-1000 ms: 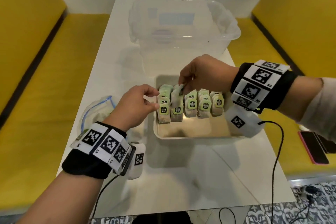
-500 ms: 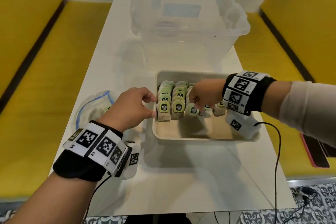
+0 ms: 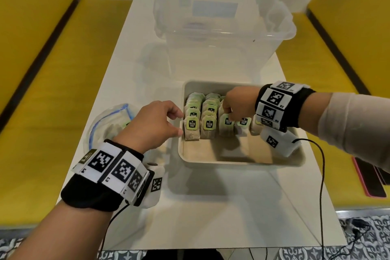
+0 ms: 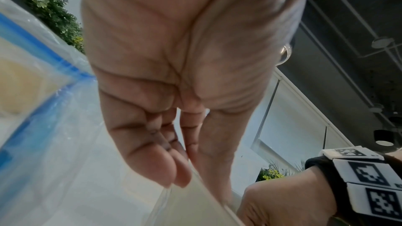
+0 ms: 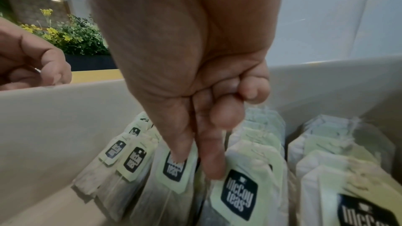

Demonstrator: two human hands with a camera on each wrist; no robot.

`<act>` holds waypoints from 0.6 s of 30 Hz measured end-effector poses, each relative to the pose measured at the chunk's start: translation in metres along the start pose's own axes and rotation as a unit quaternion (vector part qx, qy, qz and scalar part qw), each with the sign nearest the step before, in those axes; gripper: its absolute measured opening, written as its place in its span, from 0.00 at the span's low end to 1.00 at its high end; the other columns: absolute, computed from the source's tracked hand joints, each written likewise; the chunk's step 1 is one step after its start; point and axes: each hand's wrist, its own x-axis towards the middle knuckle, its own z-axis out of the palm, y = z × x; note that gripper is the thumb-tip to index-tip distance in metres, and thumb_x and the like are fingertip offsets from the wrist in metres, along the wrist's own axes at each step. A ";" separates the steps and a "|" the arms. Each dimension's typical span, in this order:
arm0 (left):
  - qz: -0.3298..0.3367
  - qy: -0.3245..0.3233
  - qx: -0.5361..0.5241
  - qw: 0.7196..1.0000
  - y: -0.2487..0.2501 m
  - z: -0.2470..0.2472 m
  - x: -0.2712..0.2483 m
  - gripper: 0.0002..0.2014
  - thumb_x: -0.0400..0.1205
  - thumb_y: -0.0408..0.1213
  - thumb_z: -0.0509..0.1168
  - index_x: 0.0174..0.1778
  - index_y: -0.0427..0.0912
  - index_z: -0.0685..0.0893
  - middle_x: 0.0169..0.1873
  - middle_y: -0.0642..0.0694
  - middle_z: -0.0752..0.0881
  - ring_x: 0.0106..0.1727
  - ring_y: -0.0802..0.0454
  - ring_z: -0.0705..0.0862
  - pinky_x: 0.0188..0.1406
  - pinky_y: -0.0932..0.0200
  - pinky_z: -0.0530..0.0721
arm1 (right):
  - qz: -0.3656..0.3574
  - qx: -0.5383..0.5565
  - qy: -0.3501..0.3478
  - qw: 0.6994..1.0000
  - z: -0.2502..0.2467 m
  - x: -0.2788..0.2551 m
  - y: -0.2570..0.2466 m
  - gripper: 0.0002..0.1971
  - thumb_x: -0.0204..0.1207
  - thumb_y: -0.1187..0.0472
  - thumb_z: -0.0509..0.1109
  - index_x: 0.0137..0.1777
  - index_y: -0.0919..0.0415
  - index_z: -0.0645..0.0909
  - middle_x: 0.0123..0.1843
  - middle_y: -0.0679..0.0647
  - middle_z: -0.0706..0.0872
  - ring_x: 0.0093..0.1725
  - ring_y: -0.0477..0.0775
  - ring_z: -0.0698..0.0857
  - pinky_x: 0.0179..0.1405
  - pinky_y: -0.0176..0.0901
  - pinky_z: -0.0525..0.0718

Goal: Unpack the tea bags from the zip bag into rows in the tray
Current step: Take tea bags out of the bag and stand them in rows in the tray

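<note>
We are working over the tray (image 3: pixel 242 160) on the tabletop (image 3: pixel 211 207), where the tea bags (image 3: pixel 209 124) are standing in rows against its far half, tags facing us. Our right hand (image 3: pixel 236 103) is reaching down into the third row, thumb and forefinger drawn narrow around the top of one tea bag (image 5: pixel 172 166); from the right wrist view the fingers (image 5: pixel 208 152) are pressing beside its tag, and we judge this a light pinch on the bag's upper edge, though the contact is partly hidden. Our left hand (image 3: pixel 156 124) is hovering at the tray's left rim, fingers loosely curled and holding nothing, with the fingertips (image 4: pixel 172 174) just beside the wall.

The zip bag (image 3: pixel 109 124) is lying on the tabletop to the left of the tray, partly under our left wrist, with what looks like a few tea bags inside.

We are judging these tea bags as very light, soft and floppy: thin paper pouches that crumple or tear if squeezed. The stiffer card tag and the folded top seam are offering the best hold, so we are pinching gently there. The rows are leaning on one another, so a nudge could topple them.
</note>
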 end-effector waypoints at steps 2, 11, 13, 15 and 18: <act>0.000 0.000 0.002 1.000 0.000 -0.001 0.000 0.15 0.71 0.35 0.76 0.48 0.51 0.81 0.53 0.50 0.81 0.41 0.56 0.86 0.44 0.62 0.80 | 0.002 0.018 0.013 1.000 0.001 -0.001 0.000 0.12 0.75 0.56 0.67 0.53 0.61 0.86 0.49 0.56 0.89 0.39 0.54 0.77 0.38 0.38 0.72; 0.026 0.063 0.041 0.997 -0.011 -0.036 -0.006 0.09 0.76 0.36 0.71 0.50 0.51 0.82 0.52 0.53 0.81 0.38 0.60 0.77 0.31 0.67 0.71 | 0.043 0.117 0.147 0.981 -0.023 -0.020 -0.003 0.10 0.73 0.50 0.72 0.49 0.54 0.84 0.36 0.46 0.82 0.41 0.52 0.80 0.37 0.38 0.73; 0.045 0.087 0.055 0.994 -0.017 -0.051 -0.009 0.08 0.76 0.35 0.71 0.47 0.52 0.82 0.50 0.54 0.81 0.36 0.63 0.76 0.32 0.69 0.70 | 0.035 0.148 0.186 0.971 -0.037 -0.029 -0.017 0.08 0.73 0.50 0.72 0.47 0.53 0.84 0.34 0.44 0.79 0.41 0.52 0.80 0.40 0.40 0.73; 0.040 0.112 0.079 0.990 -0.024 -0.067 -0.014 0.06 0.76 0.34 0.71 0.42 0.51 0.83 0.42 0.55 0.80 0.33 0.63 0.75 0.30 0.69 0.68 | 0.015 0.176 0.230 0.957 -0.051 -0.039 -0.036 0.07 0.72 0.50 0.73 0.45 0.52 0.84 0.32 0.41 0.77 0.39 0.51 0.79 0.39 0.40 0.72; 0.019 0.131 0.127 0.983 -0.037 -0.085 -0.027 0.07 0.74 0.34 0.72 0.36 0.50 0.81 0.33 0.57 0.73 0.28 0.56 0.74 0.26 0.60 0.66 | -0.029 0.209 0.287 0.934 -0.067 -0.052 -0.077 0.05 0.72 0.52 0.73 0.44 0.52 0.85 0.30 0.38 0.74 0.33 0.45 0.76 0.34 0.38 0.70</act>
